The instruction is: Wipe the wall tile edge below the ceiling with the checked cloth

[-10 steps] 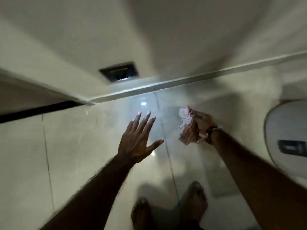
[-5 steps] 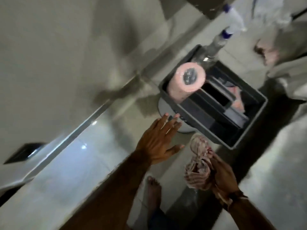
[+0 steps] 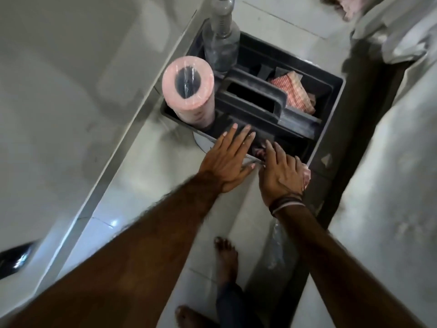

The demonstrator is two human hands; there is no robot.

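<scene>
Item: both hands at dark grey plastic cleaning caddy [image 3: 331, 91], wall edge now out of view.

Half a second ago the pink checked cloth [image 3: 306, 176] hung short of the caddy; now it sits bunched under the closed right hand [image 3: 280, 176] at the caddy's 6 o'clock rim. Left hand [image 3: 227, 159] flat, fingers spread, empty. Pink roll [image 3: 189, 91] at 9 o'clock. Wiping looks finished, cloth being stowed.

Dark grey caddy [image 3: 331, 110], pink roll [image 3: 189, 91], red-checked cloth [image 3: 292, 92].
</scene>
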